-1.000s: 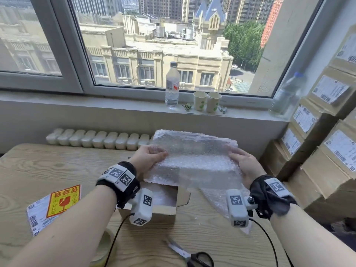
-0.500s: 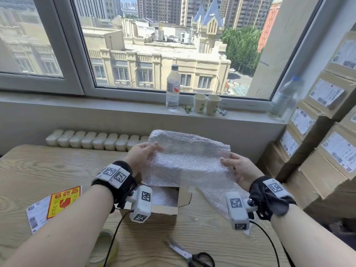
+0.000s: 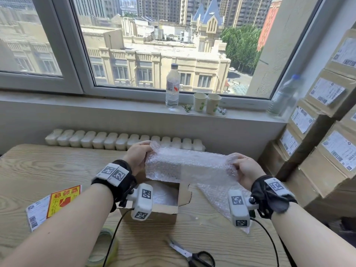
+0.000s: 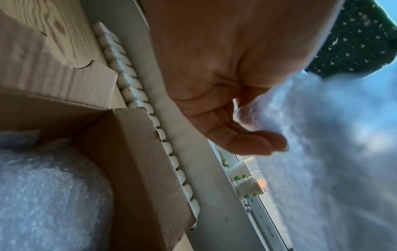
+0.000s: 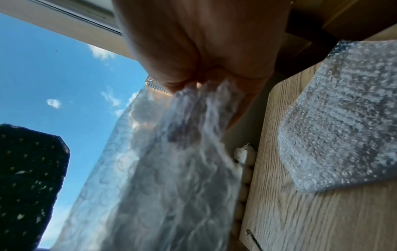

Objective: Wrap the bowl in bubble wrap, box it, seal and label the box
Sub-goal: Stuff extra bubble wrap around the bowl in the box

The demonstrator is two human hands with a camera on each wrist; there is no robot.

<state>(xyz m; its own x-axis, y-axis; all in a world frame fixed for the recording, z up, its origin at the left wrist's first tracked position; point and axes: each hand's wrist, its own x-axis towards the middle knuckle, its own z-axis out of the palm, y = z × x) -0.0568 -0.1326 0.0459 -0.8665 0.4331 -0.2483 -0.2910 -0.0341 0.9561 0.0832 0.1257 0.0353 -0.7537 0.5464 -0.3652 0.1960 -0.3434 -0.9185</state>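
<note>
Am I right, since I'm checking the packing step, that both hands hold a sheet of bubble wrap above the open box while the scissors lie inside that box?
Not quite: the scissors lie on the table in front of the box, as the head view shows. The left hand and right hand do hold the bubble wrap above it.

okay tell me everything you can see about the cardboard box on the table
The cardboard box is small, brown and corrugated, standing on the wooden table below the left hand. Its flaps are open, one with a notched edge. Bubble wrap fills the inside. Neither hand touches it.
</note>
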